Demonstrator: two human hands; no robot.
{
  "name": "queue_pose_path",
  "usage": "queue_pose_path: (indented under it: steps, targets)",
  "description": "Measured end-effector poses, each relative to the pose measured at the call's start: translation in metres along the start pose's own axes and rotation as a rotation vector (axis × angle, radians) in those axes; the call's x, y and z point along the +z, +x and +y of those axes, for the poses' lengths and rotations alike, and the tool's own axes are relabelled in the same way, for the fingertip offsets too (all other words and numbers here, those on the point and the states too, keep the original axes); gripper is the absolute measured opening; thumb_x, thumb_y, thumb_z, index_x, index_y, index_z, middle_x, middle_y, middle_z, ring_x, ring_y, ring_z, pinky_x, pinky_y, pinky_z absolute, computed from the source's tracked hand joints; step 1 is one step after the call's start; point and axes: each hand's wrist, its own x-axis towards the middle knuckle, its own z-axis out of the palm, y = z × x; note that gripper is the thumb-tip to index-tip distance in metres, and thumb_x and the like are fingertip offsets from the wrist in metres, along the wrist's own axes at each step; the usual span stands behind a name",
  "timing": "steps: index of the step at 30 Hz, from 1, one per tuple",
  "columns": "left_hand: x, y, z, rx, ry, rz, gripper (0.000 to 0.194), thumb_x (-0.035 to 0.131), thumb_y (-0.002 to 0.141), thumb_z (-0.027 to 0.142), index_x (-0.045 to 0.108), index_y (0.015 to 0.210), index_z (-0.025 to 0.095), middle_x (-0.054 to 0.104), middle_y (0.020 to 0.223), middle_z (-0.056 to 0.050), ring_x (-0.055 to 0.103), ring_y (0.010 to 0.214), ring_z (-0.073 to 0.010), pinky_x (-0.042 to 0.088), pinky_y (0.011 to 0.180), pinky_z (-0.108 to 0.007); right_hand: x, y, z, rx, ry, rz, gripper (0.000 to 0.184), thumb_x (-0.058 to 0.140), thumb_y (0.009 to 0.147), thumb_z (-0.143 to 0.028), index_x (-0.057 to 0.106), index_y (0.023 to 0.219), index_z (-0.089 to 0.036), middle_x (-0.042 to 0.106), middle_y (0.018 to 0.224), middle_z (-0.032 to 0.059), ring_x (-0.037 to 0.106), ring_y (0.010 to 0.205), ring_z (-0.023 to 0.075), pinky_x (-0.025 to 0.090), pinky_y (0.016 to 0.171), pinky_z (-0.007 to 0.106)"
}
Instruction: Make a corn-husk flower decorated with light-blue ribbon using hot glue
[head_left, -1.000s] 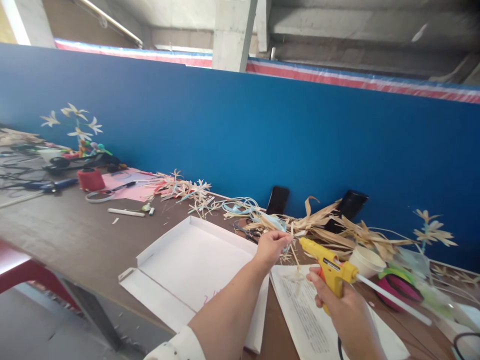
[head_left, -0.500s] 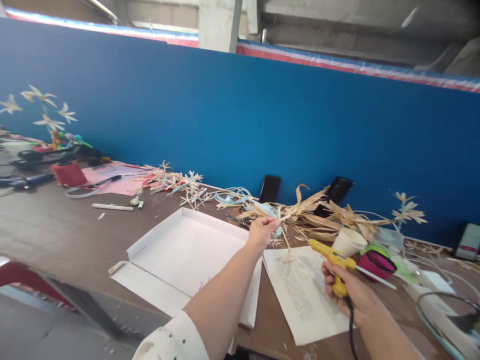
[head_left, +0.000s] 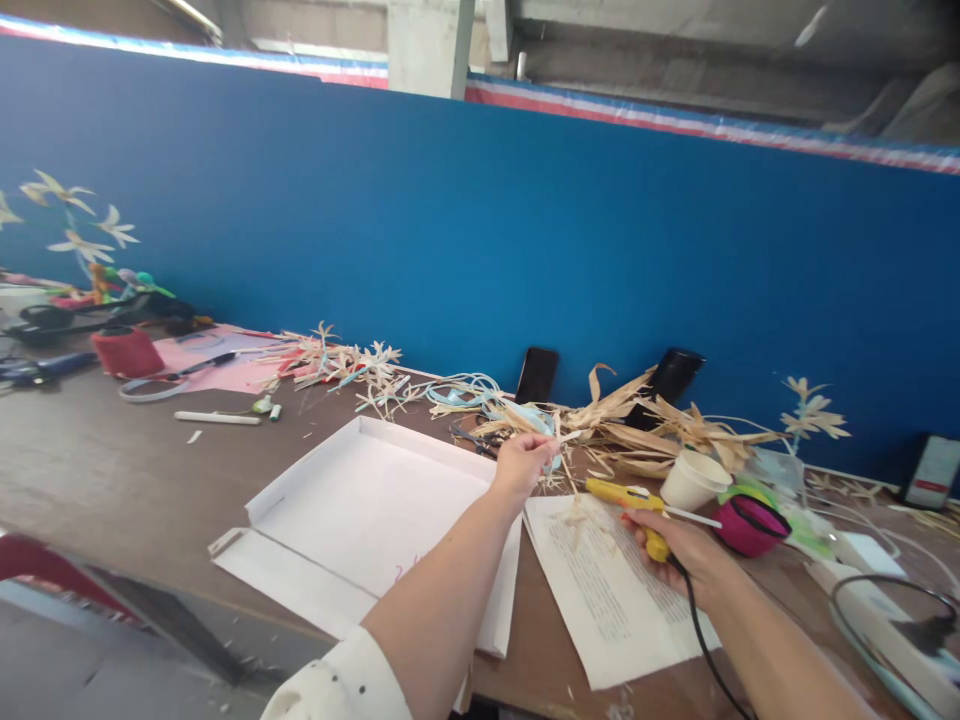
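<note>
In the head view, my left hand (head_left: 523,466) is closed in a pinch on a pale strip of dried husk (head_left: 570,436), its tip sticking out past my fingers. My right hand (head_left: 679,550) grips a yellow glue gun (head_left: 622,494) by its handle. A white glue stick (head_left: 694,517) pokes out of the gun's back, and a black cord hangs from the handle. The nozzle points left, toward my left hand, with a gap between. Under both lies a printed sheet of paper (head_left: 600,610) with husk bits on its upper part.
An open white box lid (head_left: 375,500) lies left of the paper. Dried husks (head_left: 637,440), a phone (head_left: 537,375) and a paper cup (head_left: 695,481) stand along the blue partition (head_left: 450,250). Husk flowers (head_left: 379,362) lie back left. A power strip (head_left: 885,630) is at right.
My right hand has moved the glue gun left, closer to my left hand, and turned it flatter. The left hand keeps its pinch almost in place. The view has shifted slightly.
</note>
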Motion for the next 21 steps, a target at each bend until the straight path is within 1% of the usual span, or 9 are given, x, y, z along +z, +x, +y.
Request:
queue_pose_path:
  steps: [5,7,9,11,13,15,16,18,21]
  targets:
    - [0.000,-0.002,0.002,-0.009,-0.004,0.022,0.026,0.070,0.057,0.036,0.066,0.067,0.012,0.050,0.051,0.002,0.037,0.045,-0.0051,0.028,0.044,-0.020,0.003,-0.002,0.003,-0.144,-0.101,-0.075,0.016,0.070,0.063,-0.027,0.063,0.063,-0.012,0.058,0.054,0.0012,0.053,0.046,0.0092,0.045,0.045,0.019]
    - [0.000,-0.003,0.003,-0.009,-0.007,0.024,0.027,0.071,0.056,0.037,0.066,0.067,0.012,0.051,0.052,0.002,0.038,0.046,-0.0054,0.028,0.045,-0.020,-0.001,0.000,0.002,-0.199,-0.187,-0.091,0.018,0.070,0.063,-0.028,0.062,0.059,-0.013,0.057,0.051,0.0016,0.051,0.046,0.0106,0.043,0.045,0.021]
    - [0.000,-0.002,0.002,-0.005,-0.014,0.023,0.028,0.072,0.055,0.037,0.066,0.067,0.012,0.051,0.052,0.002,0.038,0.046,-0.0053,0.027,0.045,-0.020,-0.010,0.003,-0.001,-0.245,-0.351,-0.014,0.020,0.069,0.063,-0.031,0.060,0.055,-0.014,0.053,0.045,0.0007,0.048,0.043,0.0120,0.036,0.041,0.023]
    - [0.000,-0.002,0.000,-0.003,-0.017,0.021,0.029,0.072,0.055,0.038,0.066,0.067,0.012,0.051,0.052,0.002,0.037,0.046,-0.0049,0.027,0.045,-0.020,-0.022,0.004,-0.008,-0.296,-0.542,0.118,0.021,0.070,0.060,-0.032,0.060,0.051,-0.016,0.051,0.042,0.0004,0.047,0.042,0.0137,0.031,0.041,0.024]
    - [-0.001,-0.001,-0.002,-0.006,-0.010,0.018,0.029,0.071,0.056,0.038,0.066,0.068,0.012,0.051,0.052,0.002,0.037,0.046,-0.0049,0.027,0.046,-0.020,-0.029,0.001,-0.017,-0.381,-0.693,0.247,0.017,0.072,0.056,-0.032,0.062,0.050,-0.018,0.054,0.045,0.0016,0.049,0.046,0.0157,0.031,0.043,0.025]
    - [-0.001,0.000,-0.004,-0.006,0.009,0.010,0.028,0.071,0.057,0.037,0.066,0.068,0.012,0.053,0.054,0.001,0.037,0.046,-0.0049,0.028,0.046,-0.020,-0.024,-0.007,-0.026,-0.513,-0.738,0.355,0.012,0.072,0.053,-0.032,0.067,0.054,-0.021,0.061,0.056,0.0026,0.052,0.053,0.0170,0.032,0.046,0.026]
    - [-0.001,0.000,-0.005,-0.008,0.014,0.006,0.028,0.070,0.057,0.037,0.066,0.069,0.012,0.054,0.055,0.001,0.038,0.046,-0.0050,0.028,0.046,-0.020,-0.016,-0.012,-0.029,-0.575,-0.705,0.386,0.012,0.072,0.054,-0.033,0.069,0.059,-0.023,0.064,0.062,0.0025,0.054,0.056,0.0175,0.033,0.047,0.026]
    - [-0.001,0.000,-0.006,-0.015,0.013,-0.002,0.027,0.070,0.058,0.035,0.067,0.071,0.012,0.056,0.058,0.001,0.039,0.047,-0.0053,0.029,0.047,-0.020,0.011,-0.019,-0.033,-0.615,-0.466,0.335,0.020,0.070,0.057,-0.035,0.071,0.071,-0.022,0.066,0.069,0.0023,0.055,0.058,0.0164,0.036,0.046,0.025]
    - [-0.002,0.001,-0.008,-0.007,0.006,0.000,0.027,0.069,0.060,0.036,0.067,0.073,0.012,0.057,0.058,0.001,0.039,0.047,-0.0054,0.029,0.048,-0.020,0.064,-0.017,-0.028,-0.495,0.016,0.171,0.032,0.071,0.055,-0.035,0.069,0.082,-0.018,0.065,0.070,0.0012,0.052,0.050,0.0112,0.037,0.042,0.022]
